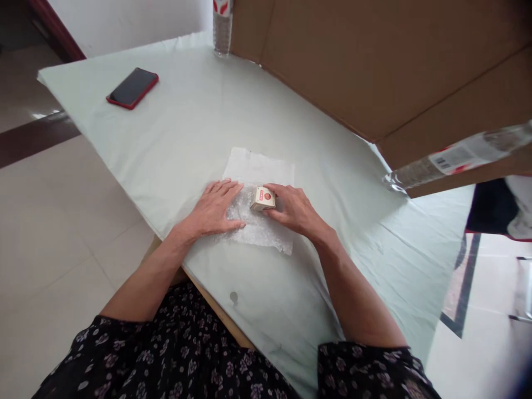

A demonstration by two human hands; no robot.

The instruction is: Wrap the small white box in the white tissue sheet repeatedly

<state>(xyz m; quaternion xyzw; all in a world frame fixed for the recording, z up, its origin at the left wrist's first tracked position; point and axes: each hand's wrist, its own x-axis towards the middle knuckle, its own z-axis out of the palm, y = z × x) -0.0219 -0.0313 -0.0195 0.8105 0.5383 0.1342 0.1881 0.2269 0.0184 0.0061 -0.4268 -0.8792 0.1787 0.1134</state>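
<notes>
A small cream-coloured box with red print is gripped between the thumb and fingers of my right hand. It rests on or just above a sheet of bubble wrap; I cannot tell which. The sheet lies spread on the table's pale green cloth. My left hand is flat over the left part of the wrap, thumb and fingers spread, holding nothing. A short gap separates its thumb from the box. My right fingers hide the box's right end.
A phone in a red case lies at the far left of the table. Large cardboard panels stand at the back right, with one plastic bottle at their left end and another bottle at the right.
</notes>
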